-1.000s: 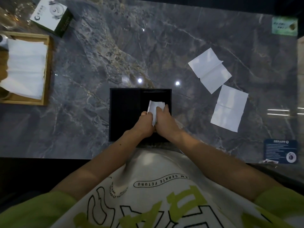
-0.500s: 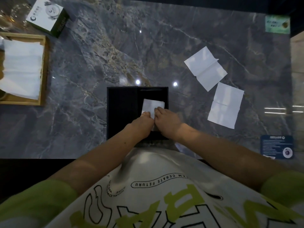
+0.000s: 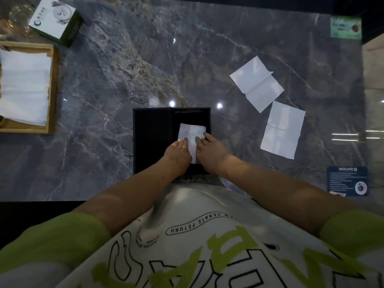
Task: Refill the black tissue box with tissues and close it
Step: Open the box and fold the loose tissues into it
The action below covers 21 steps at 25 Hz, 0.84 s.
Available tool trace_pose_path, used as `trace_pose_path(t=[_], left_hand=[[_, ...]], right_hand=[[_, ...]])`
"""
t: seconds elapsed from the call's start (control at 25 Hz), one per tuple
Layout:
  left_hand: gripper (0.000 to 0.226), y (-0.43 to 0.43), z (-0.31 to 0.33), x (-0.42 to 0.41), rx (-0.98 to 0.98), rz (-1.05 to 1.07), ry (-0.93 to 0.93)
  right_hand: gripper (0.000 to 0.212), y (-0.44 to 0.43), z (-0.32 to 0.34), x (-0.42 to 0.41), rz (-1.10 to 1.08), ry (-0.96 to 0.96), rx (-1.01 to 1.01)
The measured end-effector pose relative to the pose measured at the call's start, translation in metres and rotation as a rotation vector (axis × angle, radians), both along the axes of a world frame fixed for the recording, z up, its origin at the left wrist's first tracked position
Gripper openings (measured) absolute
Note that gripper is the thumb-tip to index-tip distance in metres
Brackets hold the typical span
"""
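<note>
Inside the open box (image 3: pixel 152 140), both hands (image 3: pixel 179 151) (image 3: pixel 209 150) press flat, close-held fingers on a folded tissue (image 3: pixel 191 134); two sheets (image 3: pixel 256 83) (image 3: pixel 282 129) remain on the table, closing pending.

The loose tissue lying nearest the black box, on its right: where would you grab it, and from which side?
The nearer loose tissue lies flat and unfolded on the marble table, so probably pinch its left edge or lower-left corner from above, with the right hand, the one closest to it. A flat sheet offers nothing else to grip.
</note>
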<state>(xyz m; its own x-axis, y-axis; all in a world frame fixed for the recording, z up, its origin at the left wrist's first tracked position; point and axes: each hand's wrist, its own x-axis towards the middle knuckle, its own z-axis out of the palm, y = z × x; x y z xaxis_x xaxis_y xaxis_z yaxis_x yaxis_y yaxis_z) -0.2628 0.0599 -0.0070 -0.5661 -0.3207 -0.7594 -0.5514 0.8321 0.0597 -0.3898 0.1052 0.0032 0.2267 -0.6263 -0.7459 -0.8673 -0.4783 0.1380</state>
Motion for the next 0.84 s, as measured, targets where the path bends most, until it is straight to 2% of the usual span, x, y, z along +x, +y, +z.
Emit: trace_pose_path(t=[0.16, 0.36, 0.52, 0.64, 0.72, 0.84], left_hand=[[0.070, -0.002, -0.001, 0.001, 0.013, 0.007, 0.039], [0.063, -0.009, 0.009, 0.006, 0.081, 0.047, 0.240], [0.057, -0.011, 0.019, 0.015, 0.186, 0.214, 0.438], [0.045, -0.015, 0.022, 0.019, 0.248, 0.383, 0.600], [0.043, -0.017, 0.028, 0.018, 0.242, 0.495, 0.698], [0.042, -0.021, 0.042, 0.003, 0.253, 0.601, 0.885]], right_hand=[[0.063, -0.001, 0.006, 0.001, -0.021, -0.032, -0.015], [0.064, 0.001, 0.014, -0.002, -0.158, -0.191, -0.067], [0.063, 0.009, 0.029, -0.005, -0.377, -0.362, -0.048], [0.058, 0.022, 0.035, -0.012, -0.595, -0.484, -0.111], [0.056, 0.033, 0.036, -0.011, -0.742, -0.583, -0.204], [0.050, 0.047, 0.038, -0.007, -0.999, -0.783, -0.457]])
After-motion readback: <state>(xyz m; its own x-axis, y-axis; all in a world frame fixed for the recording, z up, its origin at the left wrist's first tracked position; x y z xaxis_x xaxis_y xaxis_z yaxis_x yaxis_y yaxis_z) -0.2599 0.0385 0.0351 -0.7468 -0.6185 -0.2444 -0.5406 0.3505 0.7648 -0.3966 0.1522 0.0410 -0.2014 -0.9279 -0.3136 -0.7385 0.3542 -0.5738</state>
